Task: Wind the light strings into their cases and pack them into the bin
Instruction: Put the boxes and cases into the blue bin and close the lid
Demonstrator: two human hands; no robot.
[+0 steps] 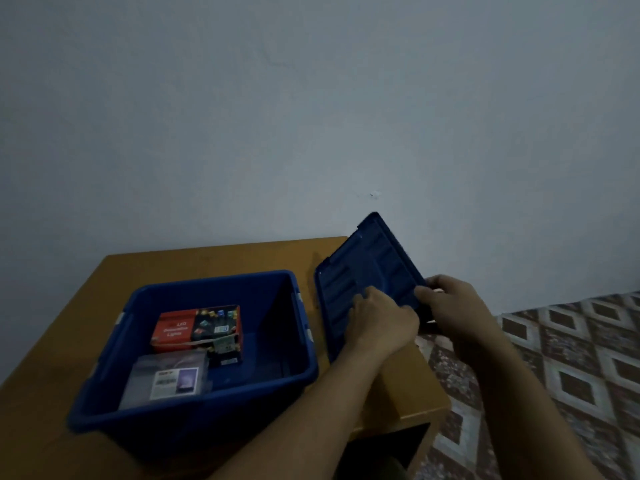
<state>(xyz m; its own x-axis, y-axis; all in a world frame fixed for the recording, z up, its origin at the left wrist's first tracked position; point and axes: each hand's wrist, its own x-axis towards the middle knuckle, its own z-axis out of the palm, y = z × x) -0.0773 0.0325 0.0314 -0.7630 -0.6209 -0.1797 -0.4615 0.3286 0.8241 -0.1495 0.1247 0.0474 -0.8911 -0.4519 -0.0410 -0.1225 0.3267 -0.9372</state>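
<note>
Two hands on the lid (367, 271): my left hand (379, 322) curls over its near edge, my right hand (453, 306) pinches its corner. Left of them, the bin (280, 327) holds a red box (194, 327) and clear case (169, 379).

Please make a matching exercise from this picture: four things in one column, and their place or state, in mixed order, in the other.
1 lid
2 bin
3 red box
4 clear case

a open, on the table
b in the bin, near side
c tilted, held by left hand and right hand
d in the bin, behind the clear case

Pairs: 1-c, 2-a, 3-d, 4-b
</note>
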